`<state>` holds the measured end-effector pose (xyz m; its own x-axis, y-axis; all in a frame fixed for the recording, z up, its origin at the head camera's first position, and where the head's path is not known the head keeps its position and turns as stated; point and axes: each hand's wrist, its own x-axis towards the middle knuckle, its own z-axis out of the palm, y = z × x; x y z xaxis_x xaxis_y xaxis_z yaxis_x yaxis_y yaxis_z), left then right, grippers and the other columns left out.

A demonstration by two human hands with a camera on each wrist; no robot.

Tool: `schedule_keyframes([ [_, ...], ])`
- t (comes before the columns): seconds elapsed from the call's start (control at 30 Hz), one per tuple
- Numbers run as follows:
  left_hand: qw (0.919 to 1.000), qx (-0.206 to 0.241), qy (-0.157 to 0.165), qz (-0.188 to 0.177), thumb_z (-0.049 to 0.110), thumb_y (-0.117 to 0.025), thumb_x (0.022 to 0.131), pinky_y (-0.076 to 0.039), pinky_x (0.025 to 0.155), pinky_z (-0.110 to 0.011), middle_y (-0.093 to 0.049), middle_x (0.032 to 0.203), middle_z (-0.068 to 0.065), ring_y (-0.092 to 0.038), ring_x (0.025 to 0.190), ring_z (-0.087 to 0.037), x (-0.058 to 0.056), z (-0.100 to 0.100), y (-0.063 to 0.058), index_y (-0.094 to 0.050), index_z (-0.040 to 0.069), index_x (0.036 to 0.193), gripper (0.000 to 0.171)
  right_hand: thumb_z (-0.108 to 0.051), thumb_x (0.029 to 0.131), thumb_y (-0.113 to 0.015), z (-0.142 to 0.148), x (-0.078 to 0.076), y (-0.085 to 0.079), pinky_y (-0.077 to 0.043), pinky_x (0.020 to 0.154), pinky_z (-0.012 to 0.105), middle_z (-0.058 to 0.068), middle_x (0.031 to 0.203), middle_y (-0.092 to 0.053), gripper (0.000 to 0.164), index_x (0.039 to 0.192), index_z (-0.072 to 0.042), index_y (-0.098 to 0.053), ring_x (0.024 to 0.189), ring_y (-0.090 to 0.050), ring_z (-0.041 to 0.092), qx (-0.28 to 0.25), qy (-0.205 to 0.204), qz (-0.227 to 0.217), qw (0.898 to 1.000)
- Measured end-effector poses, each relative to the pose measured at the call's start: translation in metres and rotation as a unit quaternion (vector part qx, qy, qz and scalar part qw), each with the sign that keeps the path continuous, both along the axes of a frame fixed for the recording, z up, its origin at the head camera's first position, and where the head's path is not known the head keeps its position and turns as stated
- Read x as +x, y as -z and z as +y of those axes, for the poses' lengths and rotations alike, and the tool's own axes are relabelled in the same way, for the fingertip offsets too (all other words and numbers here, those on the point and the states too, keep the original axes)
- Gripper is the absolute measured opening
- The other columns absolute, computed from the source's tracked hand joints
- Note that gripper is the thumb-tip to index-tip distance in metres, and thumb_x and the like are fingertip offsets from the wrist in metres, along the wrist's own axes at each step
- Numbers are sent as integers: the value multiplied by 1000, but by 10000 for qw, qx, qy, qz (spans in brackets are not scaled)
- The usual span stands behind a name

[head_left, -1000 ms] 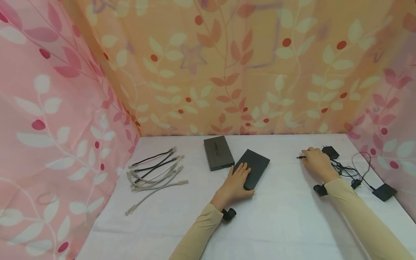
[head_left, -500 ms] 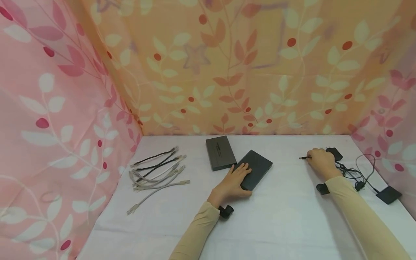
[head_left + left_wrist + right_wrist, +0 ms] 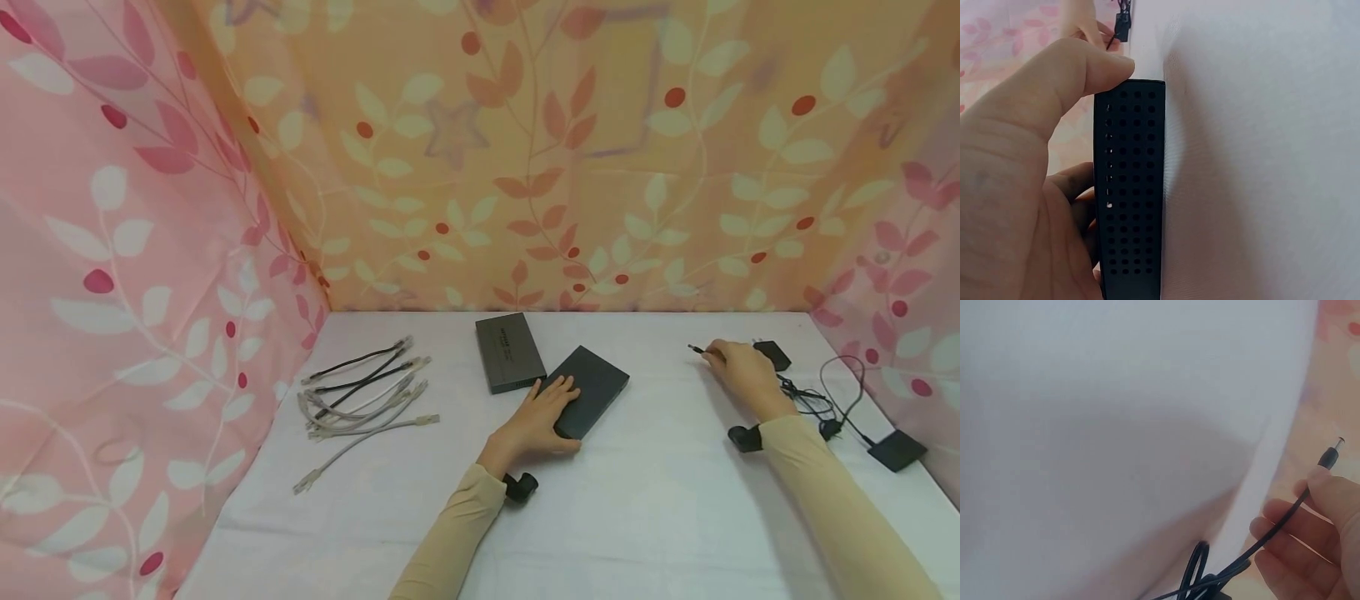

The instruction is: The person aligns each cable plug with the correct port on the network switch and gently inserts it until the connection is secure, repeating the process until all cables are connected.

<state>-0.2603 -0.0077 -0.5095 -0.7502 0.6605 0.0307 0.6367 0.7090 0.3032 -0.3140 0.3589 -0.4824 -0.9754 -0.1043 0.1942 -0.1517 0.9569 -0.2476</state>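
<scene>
My left hand (image 3: 538,417) rests over a dark flat box (image 3: 594,390), fingers spread across its top and thumb by its near end. In the left wrist view, rows of small round holes mark the box's side (image 3: 1130,181), and the thumb lies at its corner. On the right, my right hand (image 3: 742,379) pinches a black power cable just behind its barrel plug (image 3: 1330,456) between thumb and forefinger. The plug's metal tip points away from the hand, and the cord (image 3: 1275,530) runs down past the other fingers.
A grey box with lettering (image 3: 510,354) touches or nearly meets the dark box's far corner. Several short network cables (image 3: 360,400) lie at left. Near the right edge are a black adapter (image 3: 772,356), coiled cord (image 3: 806,398) and a second adapter (image 3: 897,450). Patterned curtains (image 3: 600,167) surround the white table.
The right hand has raised and tilted the plug, its tip now pointing up and to the left. The left hand stays on the dark box, and the view has shifted slightly.
</scene>
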Motion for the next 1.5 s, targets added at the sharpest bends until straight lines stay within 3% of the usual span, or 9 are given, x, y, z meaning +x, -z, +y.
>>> schedule_keyframes([
  [0.37, 10000, -37, -17, 67, 57, -58, 72, -1, 107, -41, -9, 147, 1, -1, 134, -11, 0, 0, 2, -22, 18, 139, 85, -23, 90, -48, -12, 8, 0, -40, 61, 41, 15, 84, -59, 25, 100, -3, -58, 73, -52, 25, -851, 243, 1, 9961],
  [0.57, 9999, 49, 5, 107, 56, -58, 72, -3, 107, -43, -10, 147, 0, -4, 134, -13, 0, 0, 1, -23, 17, 138, 85, -22, 90, -48, -20, 12, 3, -37, 57, 34, 12, 76, -58, 25, 100, -3, -59, 65, -48, 22, -1222, 111, 473, 9913],
  [0.83, 10000, 93, 19, 25, 55, -59, 73, -1, 107, -42, -9, 147, 0, -2, 134, -13, 1, 0, -1, -22, 16, 139, 84, -23, 90, -49, -30, 15, 6, -33, 51, 29, 9, 71, -57, 24, 99, -4, -59, 58, -45, 19, -1306, 56, 644, 9893],
  [1.5, 10000, 24, 48, 4, 56, -58, 73, 1, 107, -41, -6, 147, 0, -1, 134, -13, -1, -1, -1, -20, 17, 139, 86, -31, 89, -48, -52, 35, 20, -30, 44, 27, 4, 69, -54, 24, 100, -11, -57, 51, -42, 14, -1244, 134, 178, 9920],
])
